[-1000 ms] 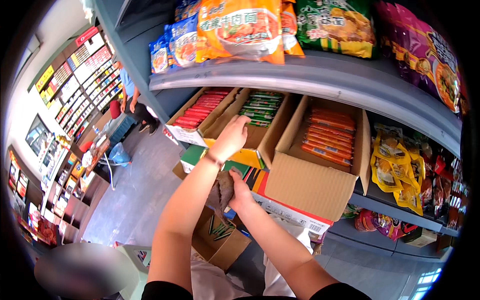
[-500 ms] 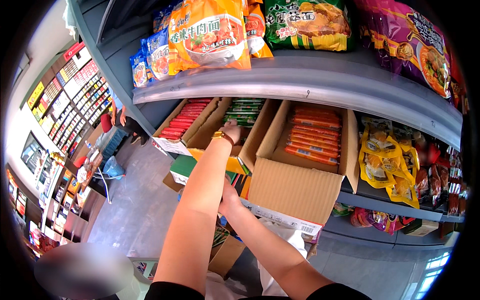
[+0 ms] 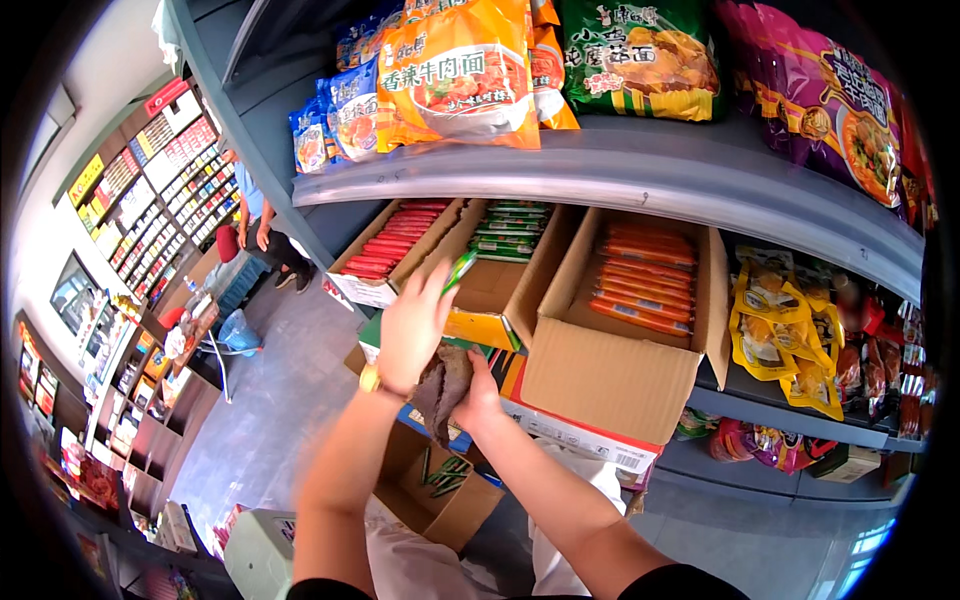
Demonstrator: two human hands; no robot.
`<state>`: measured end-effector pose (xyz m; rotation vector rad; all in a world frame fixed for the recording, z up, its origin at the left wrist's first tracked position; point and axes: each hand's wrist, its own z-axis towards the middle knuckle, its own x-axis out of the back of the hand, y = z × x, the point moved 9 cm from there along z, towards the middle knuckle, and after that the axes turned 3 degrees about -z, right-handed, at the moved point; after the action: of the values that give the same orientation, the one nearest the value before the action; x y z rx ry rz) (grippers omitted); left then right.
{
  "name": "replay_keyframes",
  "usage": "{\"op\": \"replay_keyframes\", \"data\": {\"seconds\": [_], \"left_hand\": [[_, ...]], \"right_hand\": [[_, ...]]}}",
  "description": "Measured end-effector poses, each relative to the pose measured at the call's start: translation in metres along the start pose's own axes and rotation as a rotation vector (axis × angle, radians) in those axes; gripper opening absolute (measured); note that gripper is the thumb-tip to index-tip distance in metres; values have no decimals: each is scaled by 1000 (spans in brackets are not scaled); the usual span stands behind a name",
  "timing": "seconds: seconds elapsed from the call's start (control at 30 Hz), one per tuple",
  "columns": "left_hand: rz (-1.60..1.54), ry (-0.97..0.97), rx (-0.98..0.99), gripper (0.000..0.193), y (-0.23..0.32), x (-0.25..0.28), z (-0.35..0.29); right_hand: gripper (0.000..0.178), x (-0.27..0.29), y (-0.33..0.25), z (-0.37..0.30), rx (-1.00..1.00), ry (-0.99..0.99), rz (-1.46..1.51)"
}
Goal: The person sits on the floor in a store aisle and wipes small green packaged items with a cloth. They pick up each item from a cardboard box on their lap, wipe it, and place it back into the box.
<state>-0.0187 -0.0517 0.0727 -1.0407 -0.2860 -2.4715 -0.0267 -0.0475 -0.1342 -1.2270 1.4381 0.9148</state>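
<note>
A green-wrapped sausage stick (image 3: 460,272) juts up from the fingers of my left hand (image 3: 413,330), which is raised before the open boxes and slightly blurred. Just below and to its right, my right hand (image 3: 480,392) grips a crumpled dark brown cloth (image 3: 443,390). The middle cardboard box (image 3: 500,290) has a row of green-wrapped sausage sticks (image 3: 512,228) at its back and bare cardboard in front. To its left stands a box of red-wrapped sticks (image 3: 403,238); to its right, a wider box of orange-red sticks (image 3: 645,280) with its front flap folded down.
Below my hands, an open carton (image 3: 462,515) holds several loose green sticks. Noodle packs (image 3: 455,85) line the shelf above, whose front edge (image 3: 600,190) overhangs the boxes. Yellow snack bags (image 3: 785,325) hang at the right. A person (image 3: 262,225) sits at the far left.
My left hand has come back out of the middle box with a green stick. My right hand, earlier partly behind the left arm, now shows with the cloth. The view has shifted slightly.
</note>
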Motion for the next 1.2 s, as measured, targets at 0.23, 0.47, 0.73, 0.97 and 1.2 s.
{"op": "replay_keyframes", "data": {"seconds": [0.23,0.47,0.73,0.97,1.2], "left_hand": [[-325,-112,446,49,-60,3,-181],[-640,-19,593,30,-72,7,-210],[-730,-210,722,20,-78,11,-252],[-787,-223,747,19,-68,8,-266],[-1358,-201,1124,23,-64,-21,-280]], "right_hand": [[37,-11,57,-15,-196,-112,-551],[46,31,40,7,-20,38,-644],[30,37,41,5,-145,22,-627],[30,36,52,-19,-187,34,-659],[35,36,80,-44,-408,-49,-833]]}}
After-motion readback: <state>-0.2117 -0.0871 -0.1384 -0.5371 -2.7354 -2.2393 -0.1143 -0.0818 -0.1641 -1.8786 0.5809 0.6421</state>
